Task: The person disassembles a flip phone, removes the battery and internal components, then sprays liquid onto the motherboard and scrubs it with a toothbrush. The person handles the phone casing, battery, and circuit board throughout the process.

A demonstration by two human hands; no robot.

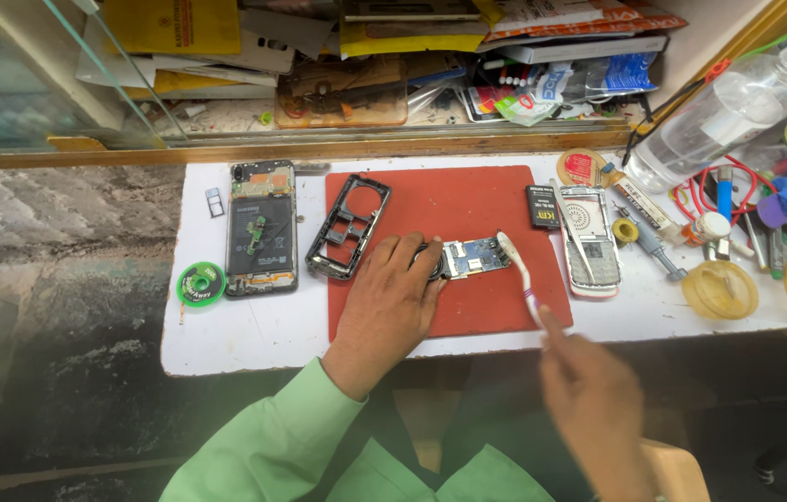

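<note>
At the centre of the frame, on the red mat (468, 200), we pin a small circuit board (474, 257) flat with our left hand (391, 290), its fingers pressing its left end. Our right hand (588, 395), lower right, has its fingers clenched round a toothbrush (519, 271) whose head touches the board's right end. We judge this the brushing-clean step; the next stroke calls for light pressure and a steady hold. An opened phone (261, 229) lies left on the worktop (254, 325).

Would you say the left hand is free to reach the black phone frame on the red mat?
Probably yes: the left hand rests on the circuit board, and the black phone frame lies just beside it on the red mat, nothing between.
</note>
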